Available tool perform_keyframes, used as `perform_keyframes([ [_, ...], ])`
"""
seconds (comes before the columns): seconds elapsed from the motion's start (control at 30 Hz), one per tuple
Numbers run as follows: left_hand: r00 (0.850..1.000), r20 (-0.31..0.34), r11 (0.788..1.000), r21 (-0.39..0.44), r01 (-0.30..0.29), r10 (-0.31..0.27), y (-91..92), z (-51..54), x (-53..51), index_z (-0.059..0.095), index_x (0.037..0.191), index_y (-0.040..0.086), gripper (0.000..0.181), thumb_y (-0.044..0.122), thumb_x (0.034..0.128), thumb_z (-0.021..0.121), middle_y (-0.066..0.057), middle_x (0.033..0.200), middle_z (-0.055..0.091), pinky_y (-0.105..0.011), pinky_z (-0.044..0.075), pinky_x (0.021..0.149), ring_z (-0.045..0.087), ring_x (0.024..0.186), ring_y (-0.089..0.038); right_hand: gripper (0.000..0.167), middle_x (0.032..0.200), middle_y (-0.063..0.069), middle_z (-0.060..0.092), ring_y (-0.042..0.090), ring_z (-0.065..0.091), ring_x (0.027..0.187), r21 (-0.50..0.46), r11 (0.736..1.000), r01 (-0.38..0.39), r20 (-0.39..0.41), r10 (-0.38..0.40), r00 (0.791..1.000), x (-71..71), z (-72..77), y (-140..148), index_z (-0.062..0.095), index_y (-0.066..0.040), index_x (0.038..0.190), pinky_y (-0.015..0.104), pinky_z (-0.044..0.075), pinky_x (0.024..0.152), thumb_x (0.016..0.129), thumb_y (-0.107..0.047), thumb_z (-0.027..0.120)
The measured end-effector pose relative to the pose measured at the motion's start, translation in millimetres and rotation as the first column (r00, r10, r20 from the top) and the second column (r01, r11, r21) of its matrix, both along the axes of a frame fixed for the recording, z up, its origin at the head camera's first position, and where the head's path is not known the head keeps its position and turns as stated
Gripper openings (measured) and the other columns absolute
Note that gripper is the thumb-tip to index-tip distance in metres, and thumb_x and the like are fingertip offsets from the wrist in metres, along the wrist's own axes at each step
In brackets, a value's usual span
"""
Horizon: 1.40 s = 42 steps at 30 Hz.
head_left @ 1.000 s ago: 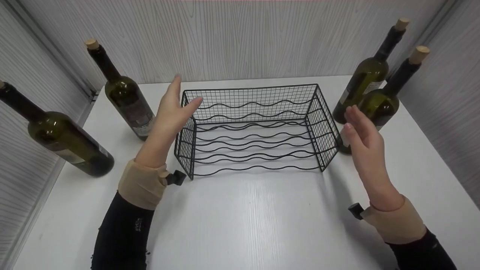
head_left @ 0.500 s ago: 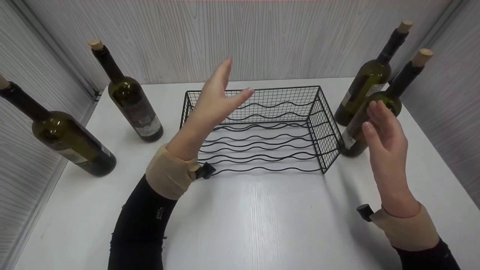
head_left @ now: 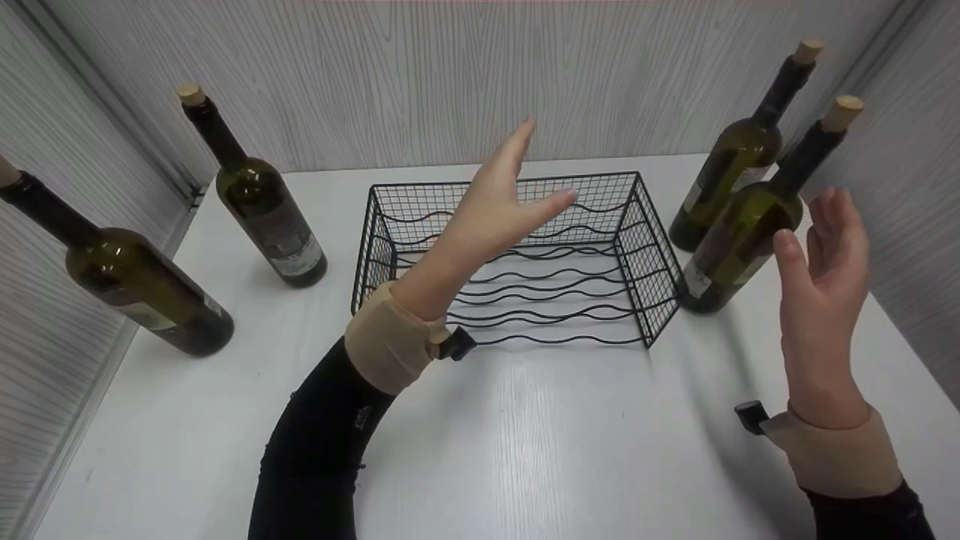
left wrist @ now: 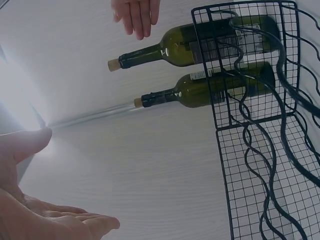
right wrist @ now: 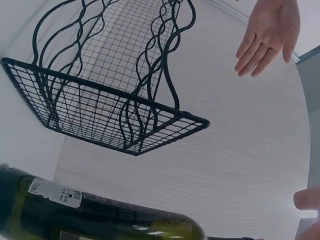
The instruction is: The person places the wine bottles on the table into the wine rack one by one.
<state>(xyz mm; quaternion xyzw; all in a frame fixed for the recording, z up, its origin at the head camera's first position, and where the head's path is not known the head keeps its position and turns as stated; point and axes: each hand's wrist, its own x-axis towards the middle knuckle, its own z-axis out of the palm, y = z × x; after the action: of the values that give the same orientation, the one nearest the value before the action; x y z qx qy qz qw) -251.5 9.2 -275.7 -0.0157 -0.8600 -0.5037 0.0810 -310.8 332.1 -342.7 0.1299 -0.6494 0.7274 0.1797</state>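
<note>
My left hand (head_left: 499, 202) hovers above the black wire wine rack (head_left: 645, 255), thumb and fingers spread apart, holding nothing. In the left wrist view its thumb and fingers (left wrist: 75, 222) are stretched out. To the right, my right hand (head_left: 829, 292) is held up beside the nearer right wine bottle (head_left: 731, 244), apart from it, with nothing in its grasp. That green bottle, corked and upright, stands close to the rack's right end. Just behind it is another corked wine bottle (head_left: 735, 161). The right wrist view shows the bottle (right wrist: 110, 215) lengthwise below the rack (right wrist: 100, 95).
Two more corked wine bottles stand on the left: one (head_left: 266, 217) near the rack and another (head_left: 142, 285) closer to the left wall. The white table (head_left: 540, 435) is bounded by a wood-grain back panel (head_left: 420, 82) and side walls.
My left hand has moved right, from beside the rack's left end to over its middle. My right hand has shifted right, away from the nearer right bottle. The bottles and rack stay put.
</note>
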Motion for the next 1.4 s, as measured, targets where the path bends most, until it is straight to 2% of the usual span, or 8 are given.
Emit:
perform_keyframes([
  [0.2, 1.000, 0.026, 0.999, -0.033, 0.018, -0.018, 17.5, 0.3, -6.2, 0.015, 0.172, 0.017, 0.098, 0.038, 0.0988, 0.077, 0.001, 0.180, 0.017, -0.034, 0.020, 0.136, 0.018, 0.166, -0.018, 0.084, 0.178, 0.010, 0.020, 0.015, 0.020, 0.164, 0.053, 0.998, 0.046, 0.033, -0.048, 0.998, -13.2, -3.6, 6.4, 0.019, -0.004, 0.168, 0.017, 0.013, 0.134, 0.100, -0.007, 0.067],
  [0.57, 0.995, 0.050, 0.995, -0.047, 0.083, -0.081, 47.6, -4.1, -24.3, 0.011, 0.172, 0.018, 0.102, 0.044, 0.0985, 0.076, 0.002, 0.180, 0.016, -0.033, 0.021, 0.136, 0.018, 0.167, -0.018, 0.090, 0.179, 0.006, 0.017, 0.010, 0.016, 0.165, 0.063, 0.998, 0.031, 0.135, -0.039, 0.990, -39.2, -17.9, 11.8, 0.015, -0.007, 0.170, 0.014, 0.010, 0.132, 0.100, -0.016, 0.071],
  [0.93, 0.990, 0.113, 0.996, 0.000, 0.086, -0.086, 99.6, 3.5, -52.9, 0.022, 0.171, 0.020, 0.107, 0.052, 0.0895, 0.084, 0.009, 0.176, 0.028, -0.024, 0.031, 0.130, 0.029, 0.162, -0.009, 0.084, 0.181, 0.008, 0.005, 0.012, 0.006, 0.167, 0.047, 0.999, -0.006, 0.189, -0.002, 0.982, -51.3, -27.9, 11.5, 0.004, -0.008, 0.171, 0.016, 0.010, 0.133, 0.106, -0.025, 0.056],
  [1.1, 0.992, 0.102, 0.997, -0.001, 0.078, -0.077, 127.4, 1.2, -67.6, 0.023, 0.170, 0.021, 0.111, 0.054, 0.0858, 0.086, 0.011, 0.174, 0.031, -0.018, 0.034, 0.125, 0.033, 0.158, -0.004, 0.090, 0.181, 0.006, 0.001, 0.010, 0.002, 0.167, 0.084, 0.996, -0.029, 0.202, 0.012, 0.979, -58.3, -37.5, 15.3, 0.002, -0.010, 0.171, 0.017, 0.006, 0.133, 0.105, -0.029, 0.059],
  [1.2, 0.991, 0.080, 0.995, 0.007, 0.103, -0.103, 143.1, -2.9, -76.7, 0.029, 0.168, 0.022, 0.107, 0.051, 0.0839, 0.089, 0.012, 0.166, 0.044, -0.017, 0.042, 0.118, 0.046, 0.149, -0.001, 0.099, 0.181, 0.006, -0.002, 0.009, 0.000, 0.167, 0.122, 0.991, -0.046, 0.208, 0.019, 0.978, -62.3, -44.5, 16.0, 0.001, -0.011, 0.171, 0.016, 0.002, 0.133, 0.102, -0.035, 0.067],
  [1.23, 0.991, 0.071, 0.994, 0.007, 0.111, -0.111, 148.1, -4.3, -80.0, 0.032, 0.167, 0.022, 0.105, 0.051, 0.0833, 0.089, 0.012, 0.161, 0.048, -0.016, 0.045, 0.115, 0.050, 0.144, -0.001, 0.101, 0.181, 0.006, 0.001, 0.008, 0.002, 0.167, 0.131, 0.990, -0.051, 0.209, 0.022, 0.978, -63.7, -46.7, 15.8, 0.002, -0.011, 0.172, 0.015, 0.003, 0.133, 0.101, -0.037, 0.070],
  [1.3, 0.991, 0.061, 0.993, -0.007, 0.120, -0.119, 158.7, -7.5, -86.6, 0.033, 0.166, 0.020, 0.105, 0.050, 0.0823, 0.090, 0.012, 0.156, 0.052, -0.015, 0.047, 0.110, 0.054, 0.138, 0.000, 0.094, 0.172, 0.008, 0.028, 0.009, 0.027, 0.159, 0.192, 0.981, -0.033, 0.195, -0.005, 0.981, -66.4, -51.1, 14.9, 0.018, -0.013, 0.170, 0.009, 0.019, 0.126, 0.098, -0.038, 0.074],
  [1.4, 0.993, 0.076, 0.993, -0.060, 0.098, -0.093, 175.3, -13.7, -97.3, 0.031, 0.167, 0.019, 0.109, 0.055, 0.0819, 0.088, 0.013, 0.158, 0.049, -0.012, 0.047, 0.106, 0.053, 0.137, 0.003, 0.066, 0.129, -0.002, 0.053, 0.006, 0.049, 0.119, 0.304, 0.953, 0.010, 0.186, -0.070, 0.980, -69.8, -55.7, 13.6, 0.040, -0.020, 0.152, 0.010, 0.038, 0.098, 0.096, -0.033, 0.073],
])
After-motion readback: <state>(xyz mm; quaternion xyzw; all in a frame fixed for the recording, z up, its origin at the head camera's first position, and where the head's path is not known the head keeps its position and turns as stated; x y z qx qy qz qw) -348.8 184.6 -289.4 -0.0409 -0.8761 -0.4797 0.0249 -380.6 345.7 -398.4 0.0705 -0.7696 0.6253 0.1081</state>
